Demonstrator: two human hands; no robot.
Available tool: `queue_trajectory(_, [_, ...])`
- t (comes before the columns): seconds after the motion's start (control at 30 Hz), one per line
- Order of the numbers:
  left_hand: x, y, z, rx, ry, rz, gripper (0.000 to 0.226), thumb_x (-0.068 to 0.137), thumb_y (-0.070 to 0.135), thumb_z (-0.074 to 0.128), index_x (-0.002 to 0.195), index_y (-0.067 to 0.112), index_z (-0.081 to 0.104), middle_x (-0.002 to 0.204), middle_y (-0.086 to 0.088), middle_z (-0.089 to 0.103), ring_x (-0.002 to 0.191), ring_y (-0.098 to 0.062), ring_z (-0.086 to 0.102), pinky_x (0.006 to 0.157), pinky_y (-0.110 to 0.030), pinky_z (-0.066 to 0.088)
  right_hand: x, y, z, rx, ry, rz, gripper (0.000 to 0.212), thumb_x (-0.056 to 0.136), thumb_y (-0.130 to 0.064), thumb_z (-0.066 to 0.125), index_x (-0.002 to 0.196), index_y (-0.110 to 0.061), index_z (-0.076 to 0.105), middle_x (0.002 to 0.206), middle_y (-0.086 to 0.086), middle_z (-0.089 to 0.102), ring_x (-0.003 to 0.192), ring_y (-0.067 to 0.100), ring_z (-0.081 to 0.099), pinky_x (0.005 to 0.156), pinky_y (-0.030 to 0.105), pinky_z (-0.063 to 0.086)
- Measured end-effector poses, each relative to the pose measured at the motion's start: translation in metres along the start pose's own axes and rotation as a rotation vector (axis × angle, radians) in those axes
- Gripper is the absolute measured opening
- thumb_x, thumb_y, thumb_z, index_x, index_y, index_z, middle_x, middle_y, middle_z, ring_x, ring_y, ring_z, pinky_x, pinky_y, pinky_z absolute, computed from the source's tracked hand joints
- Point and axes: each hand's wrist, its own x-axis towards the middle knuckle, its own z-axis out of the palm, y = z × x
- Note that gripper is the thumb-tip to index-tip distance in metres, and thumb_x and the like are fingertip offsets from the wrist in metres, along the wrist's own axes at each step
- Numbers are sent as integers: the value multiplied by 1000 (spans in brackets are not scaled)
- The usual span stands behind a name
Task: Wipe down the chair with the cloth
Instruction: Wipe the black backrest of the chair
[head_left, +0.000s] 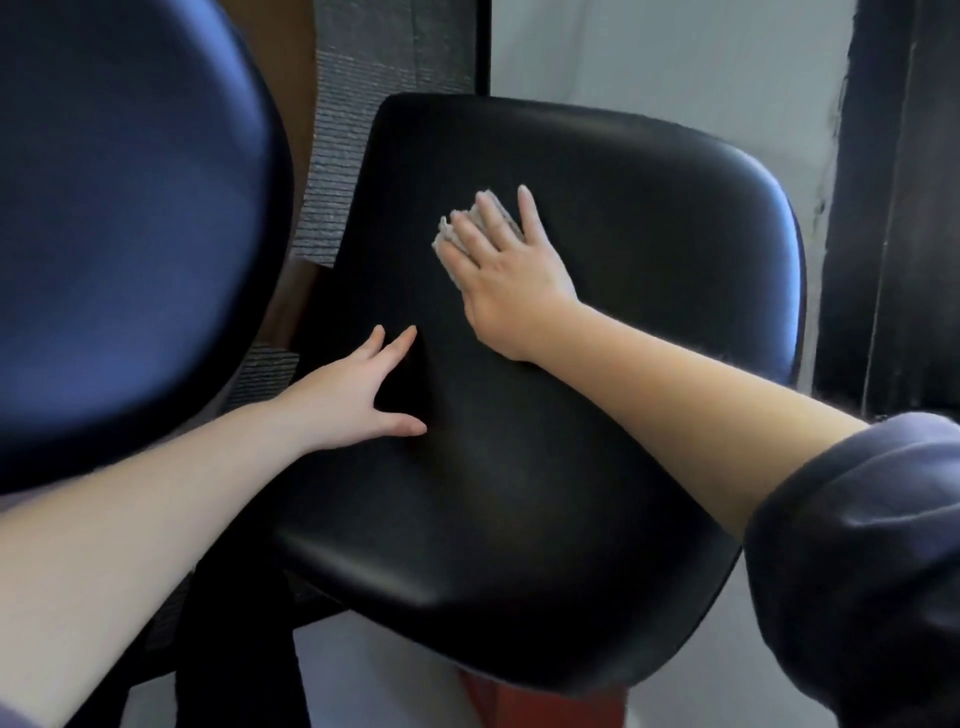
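A view from above onto a glossy black padded chair seat with rounded corners (571, 441), which fills the middle of the scene. A small crumpled pale grey cloth (445, 234) lies on the upper middle of the seat, mostly covered by the right hand (501, 270). That hand lies flat on the cloth, its fingers straight and slightly spread, pressing it onto the seat rather than gripping it. The left hand (358, 389) rests on the seat's left side, fingers and thumb spread wide and straight, holding nothing. A rolled dark purple-grey sleeve (857, 545) covers the right upper arm. A second rounded dark blue-black padded surface (130, 234) sits close at the left. Behind stand a grey ribbed panel (337, 130) and a white wall (649, 52).
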Motion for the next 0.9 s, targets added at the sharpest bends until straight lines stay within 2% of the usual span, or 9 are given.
queue_trajectory(0.23, [-16, -23, 19, -12, -44, -25, 113, 75, 57, 73, 152, 44, -8, 163, -1, -11, 148, -26, 19, 116, -32, 24, -49, -58, 6, 166, -71, -144, 60, 103, -38, 21, 157, -17, 9, 165, 7, 6, 151, 34, -4, 118, 59, -9])
queue_trajectory(0.37, [-18, -42, 20, 16, -69, -9, 117, 72, 55, 77, 151, 46, -8, 163, -2, -11, 148, -28, 19, 117, -35, 27, -67, -90, 8, 279, -79, -179, 58, 100, -36, 29, 155, -16, 25, 161, 9, 24, 150, 36, 11, 119, 59, -1])
queue_trajectory(0.57, [-37, -83, 33, 66, -143, -21, 124, 68, 54, 81, 151, 46, -11, 163, -3, -13, 147, -28, 23, 114, -36, 32, -89, -137, 7, 340, -165, -282, 63, 93, -37, 18, 151, -19, 35, 155, 6, 37, 147, 36, 22, 119, 59, 6])
queue_trajectory(0.67, [-44, -94, 39, 58, -141, -11, 124, 68, 52, 82, 151, 44, -10, 163, -4, -13, 148, -28, 19, 116, -36, 30, -99, -156, 6, 397, -191, -398, 64, 92, -36, 17, 153, -21, 31, 158, 6, 32, 149, 35, 18, 118, 58, 2])
queue_trajectory(0.73, [-47, -99, 40, 61, -137, 5, 123, 69, 49, 82, 152, 43, -9, 163, -3, -13, 149, -26, 17, 115, -35, 29, -103, -165, 4, 401, -187, -481, 64, 92, -37, 16, 152, -22, 32, 157, 6, 34, 148, 35, 21, 119, 58, 4])
queue_trajectory(0.8, [-49, -105, 41, 71, -137, 15, 123, 69, 49, 82, 152, 45, -9, 163, -1, -13, 149, -26, 18, 115, -36, 30, -107, -174, 4, 356, -149, -559, 59, 94, -36, 25, 151, -23, 35, 155, 5, 37, 146, 36, 26, 118, 58, 6])
queue_trajectory(0.9, [-48, -113, 40, 80, -137, 7, 123, 68, 50, 82, 150, 48, -9, 163, 1, -12, 145, -28, 27, 112, -37, 35, -111, -181, 6, 309, -144, -677, 59, 95, -34, 44, 152, -25, 32, 158, 2, 31, 148, 35, 19, 117, 58, -4])
